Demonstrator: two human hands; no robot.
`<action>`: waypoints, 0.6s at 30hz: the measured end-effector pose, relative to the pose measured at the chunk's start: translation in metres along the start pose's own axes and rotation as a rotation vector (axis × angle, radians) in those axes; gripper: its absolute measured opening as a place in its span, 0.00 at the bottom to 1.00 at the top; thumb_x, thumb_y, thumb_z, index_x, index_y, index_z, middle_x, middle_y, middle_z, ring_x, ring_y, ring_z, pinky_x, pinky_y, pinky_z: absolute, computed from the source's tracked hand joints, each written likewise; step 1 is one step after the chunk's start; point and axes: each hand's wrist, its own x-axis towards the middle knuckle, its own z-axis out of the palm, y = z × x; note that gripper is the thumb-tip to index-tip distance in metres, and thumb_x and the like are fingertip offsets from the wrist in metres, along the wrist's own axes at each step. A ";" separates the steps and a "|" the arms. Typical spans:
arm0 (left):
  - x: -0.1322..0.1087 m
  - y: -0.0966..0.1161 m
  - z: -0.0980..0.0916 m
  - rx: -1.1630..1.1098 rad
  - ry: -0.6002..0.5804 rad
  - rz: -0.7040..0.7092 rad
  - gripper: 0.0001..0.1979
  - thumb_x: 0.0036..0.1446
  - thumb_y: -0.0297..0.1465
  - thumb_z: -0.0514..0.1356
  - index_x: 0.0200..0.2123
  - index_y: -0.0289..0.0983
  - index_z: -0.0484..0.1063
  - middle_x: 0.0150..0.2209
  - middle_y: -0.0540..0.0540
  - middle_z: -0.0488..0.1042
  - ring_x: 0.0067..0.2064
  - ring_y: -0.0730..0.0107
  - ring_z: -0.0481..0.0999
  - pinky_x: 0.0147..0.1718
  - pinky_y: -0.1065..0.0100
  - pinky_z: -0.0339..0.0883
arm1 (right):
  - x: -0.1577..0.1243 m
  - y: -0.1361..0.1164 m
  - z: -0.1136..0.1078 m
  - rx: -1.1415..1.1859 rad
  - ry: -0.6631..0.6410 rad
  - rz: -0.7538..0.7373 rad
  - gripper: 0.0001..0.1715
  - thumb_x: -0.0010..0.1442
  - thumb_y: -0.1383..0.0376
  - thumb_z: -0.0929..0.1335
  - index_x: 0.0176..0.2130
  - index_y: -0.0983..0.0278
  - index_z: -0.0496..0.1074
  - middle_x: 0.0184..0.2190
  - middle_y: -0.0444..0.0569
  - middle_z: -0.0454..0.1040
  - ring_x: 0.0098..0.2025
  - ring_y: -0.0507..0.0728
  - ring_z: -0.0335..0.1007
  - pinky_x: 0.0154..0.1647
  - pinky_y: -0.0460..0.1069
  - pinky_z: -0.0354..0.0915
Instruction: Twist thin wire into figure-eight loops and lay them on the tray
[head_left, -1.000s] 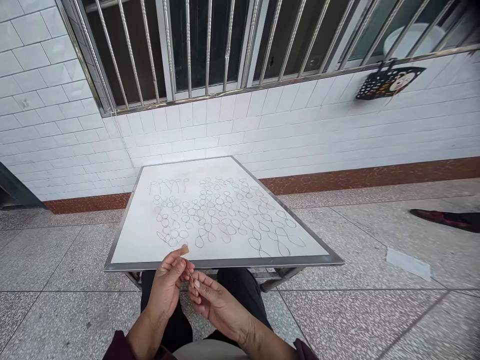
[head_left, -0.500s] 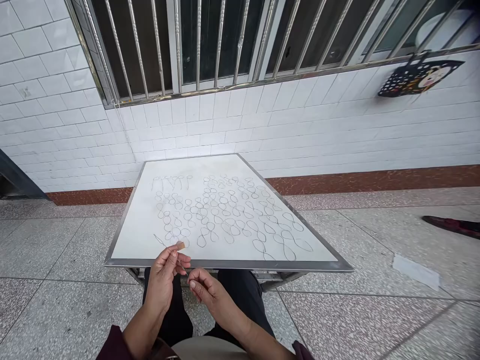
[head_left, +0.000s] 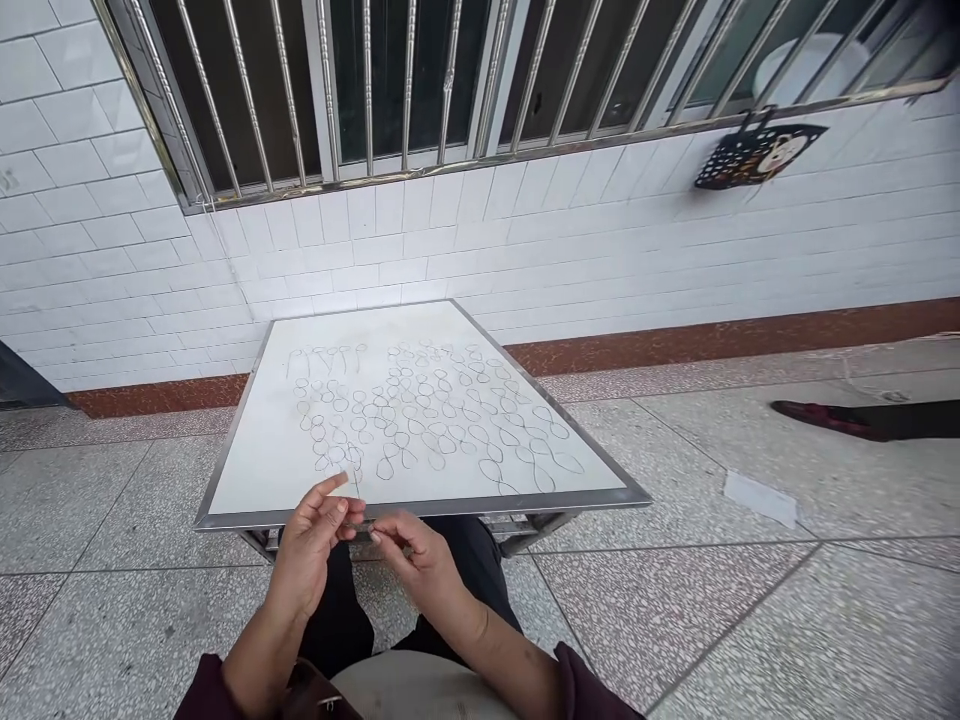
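Note:
My left hand is pinched at the table's near edge on a thin dark wire, a short length of which stands up past the fingers. Its index finger is raised and has a tan wrap at the tip. Close beside it on the right, my right hand pinches with thumb and index finger at what looks like the same wire, mostly hidden by the fingers. Beyond both hands, many thin wire loops, several twisted into figure eights, lie in rows on the white tabletop.
Grey metal trim borders the table. Behind it rises a white tiled wall with a barred window. A patterned bag hangs from the bars. Another person's shoe and a pale strip are on the floor to the right.
The view has swung right, so table and wall appear farther left. My left index finger has lifted off the thumb, and the wire end now points up rather than leftward. More of the other person's leg shows.

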 end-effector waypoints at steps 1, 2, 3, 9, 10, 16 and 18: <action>0.000 0.002 -0.002 -0.028 0.020 0.010 0.25 0.55 0.39 0.68 0.55 0.40 0.74 0.42 0.42 0.80 0.41 0.67 0.77 0.40 0.68 0.67 | -0.001 -0.001 -0.002 -0.003 -0.011 0.003 0.08 0.65 0.62 0.66 0.35 0.61 0.73 0.29 0.47 0.72 0.31 0.54 0.65 0.34 0.48 0.62; 0.001 0.005 -0.004 -0.058 0.036 0.021 0.25 0.54 0.39 0.69 0.55 0.39 0.74 0.42 0.42 0.80 0.42 0.67 0.77 0.41 0.68 0.67 | -0.001 -0.002 -0.003 0.013 -0.028 0.023 0.09 0.66 0.62 0.66 0.36 0.61 0.73 0.30 0.47 0.72 0.31 0.54 0.65 0.34 0.48 0.63; 0.002 0.007 -0.006 -0.087 0.050 0.030 0.25 0.53 0.38 0.69 0.54 0.39 0.74 0.42 0.41 0.80 0.42 0.67 0.77 0.41 0.69 0.67 | -0.002 -0.004 -0.003 0.049 -0.053 0.057 0.10 0.66 0.60 0.65 0.36 0.61 0.74 0.30 0.47 0.72 0.31 0.54 0.65 0.34 0.49 0.63; 0.010 0.009 -0.010 -0.207 0.086 0.048 0.25 0.50 0.33 0.71 0.53 0.40 0.76 0.46 0.41 0.80 0.44 0.69 0.77 0.40 0.72 0.68 | -0.006 -0.011 -0.002 0.450 -0.273 0.405 0.19 0.62 0.49 0.69 0.35 0.62 0.73 0.26 0.43 0.67 0.27 0.52 0.60 0.32 0.48 0.60; 0.011 0.008 -0.010 -0.220 0.093 0.043 0.24 0.49 0.31 0.72 0.52 0.39 0.77 0.44 0.42 0.80 0.42 0.70 0.77 0.39 0.73 0.68 | -0.006 -0.012 -0.002 0.498 -0.297 0.445 0.21 0.61 0.48 0.70 0.35 0.63 0.73 0.25 0.42 0.67 0.27 0.51 0.60 0.32 0.48 0.60; 0.018 0.001 -0.011 -0.260 0.134 0.016 0.23 0.44 0.29 0.74 0.46 0.37 0.80 0.34 0.47 0.79 0.37 0.74 0.77 0.37 0.75 0.69 | -0.008 -0.007 0.001 0.735 -0.342 0.623 0.22 0.57 0.48 0.73 0.33 0.65 0.72 0.23 0.40 0.64 0.25 0.48 0.56 0.30 0.45 0.55; 0.022 0.001 -0.012 -0.228 0.128 0.020 0.23 0.43 0.29 0.75 0.46 0.37 0.80 0.32 0.48 0.79 0.35 0.75 0.76 0.36 0.74 0.69 | -0.008 -0.003 0.000 0.770 -0.340 0.653 0.22 0.57 0.48 0.73 0.33 0.65 0.72 0.23 0.39 0.64 0.25 0.48 0.55 0.29 0.45 0.55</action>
